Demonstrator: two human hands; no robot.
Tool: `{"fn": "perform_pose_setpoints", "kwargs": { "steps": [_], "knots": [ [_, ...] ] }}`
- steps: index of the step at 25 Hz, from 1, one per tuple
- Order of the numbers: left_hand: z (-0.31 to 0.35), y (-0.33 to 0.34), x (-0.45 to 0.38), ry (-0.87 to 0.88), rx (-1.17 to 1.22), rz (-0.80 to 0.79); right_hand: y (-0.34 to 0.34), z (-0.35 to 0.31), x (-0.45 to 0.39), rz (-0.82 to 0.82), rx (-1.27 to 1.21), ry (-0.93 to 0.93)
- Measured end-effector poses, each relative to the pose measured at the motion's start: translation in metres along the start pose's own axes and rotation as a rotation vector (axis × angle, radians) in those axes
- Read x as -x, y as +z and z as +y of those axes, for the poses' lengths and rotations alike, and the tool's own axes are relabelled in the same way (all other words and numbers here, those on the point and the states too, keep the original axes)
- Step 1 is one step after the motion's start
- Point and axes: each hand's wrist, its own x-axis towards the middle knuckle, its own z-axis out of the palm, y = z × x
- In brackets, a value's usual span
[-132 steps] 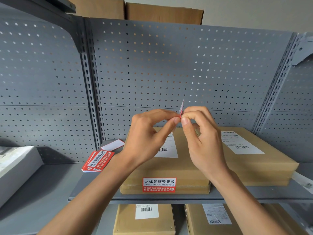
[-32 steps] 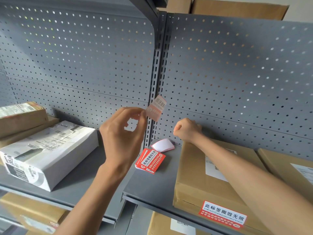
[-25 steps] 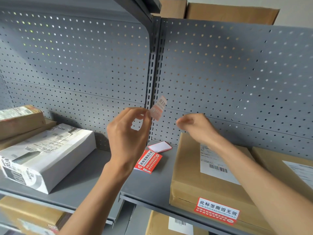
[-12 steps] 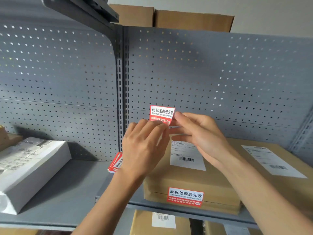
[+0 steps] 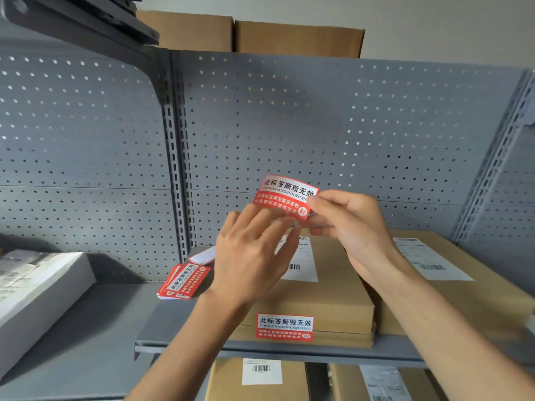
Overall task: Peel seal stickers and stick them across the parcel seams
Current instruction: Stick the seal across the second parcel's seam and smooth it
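A red and white seal sticker (image 5: 286, 197) with black Chinese print is held up in the air, face forward, tilted slightly, above a flat brown cardboard parcel (image 5: 315, 296) lying on a grey shelf. An identical sticker (image 5: 285, 327) is already stuck across the parcel's near-side seam. A stack of stickers (image 5: 185, 281) lies to the left.

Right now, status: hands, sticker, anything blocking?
Left hand and right hand pinch seal sticker above parcel. Front seam already sealed. Path clear.

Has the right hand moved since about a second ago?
Yes. The right hand left the back corner of the sealed parcel and rose toward the left hand, now pinching the sticker.
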Motion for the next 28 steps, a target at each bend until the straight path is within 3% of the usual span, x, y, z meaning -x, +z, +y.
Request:
{"fn": "perform_pose_setpoints", "kwargs": {
  "steps": [2, 5, 7, 9, 12, 18, 28],
  "knots": [
    [-0.003, -0.005, 0.005, -0.119, 0.124, -0.019, -0.011, 0.001, -0.001, 0.030, -0.004, 0.043],
    [-0.021, -0.019, 0.015, -0.486, 0.259, -0.040, -0.029, 0.008, -0.003, 0.091, 0.018, 0.096],
    [-0.037, -0.023, 0.021, -0.766, 0.302, -0.143, -0.040, 0.014, -0.004, 0.125, 0.032, 0.113],
    [-0.047, -0.023, 0.028, -0.913, 0.310, -0.308, -0.046, 0.020, -0.005, 0.143, 0.065, 0.125],
    [-0.048, -0.017, 0.033, -0.965, 0.330, -0.513, -0.047, 0.024, -0.005, 0.133, 0.115, 0.128],
    [-0.058, -0.008, 0.042, -1.122, 0.305, -0.729, -0.048, 0.034, -0.008, 0.131, 0.225, 0.108],
    [-0.059, -0.009, 0.038, -1.182, 0.398, -0.780, -0.047, 0.059, -0.007, 0.160, 0.223, 0.251]
  ]
}}
